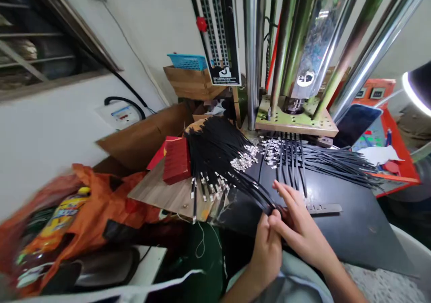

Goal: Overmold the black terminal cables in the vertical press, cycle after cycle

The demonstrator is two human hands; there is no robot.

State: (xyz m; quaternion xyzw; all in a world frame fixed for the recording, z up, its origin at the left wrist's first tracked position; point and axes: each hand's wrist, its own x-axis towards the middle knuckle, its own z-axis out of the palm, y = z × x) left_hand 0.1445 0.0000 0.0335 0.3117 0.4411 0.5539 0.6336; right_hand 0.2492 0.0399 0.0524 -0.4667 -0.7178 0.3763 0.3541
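Note:
My left hand is closed around the ends of several thin black cable ties, which run up and left from it. My right hand meets it at those ends, thumb against the left thumb and longer fingers stretched upward; the ends are hidden between both hands. Beyond lies a big pile of black cable ties with shiny metal heads. More ties lie at the right, and several lie in a row under the press. A slotted metal bar lies beside my right hand.
A dark red box sits on the wooden board at left. An orange bag is below it. The press's steel column rises behind the black table. An orange-red bin stands at right, near a lamp.

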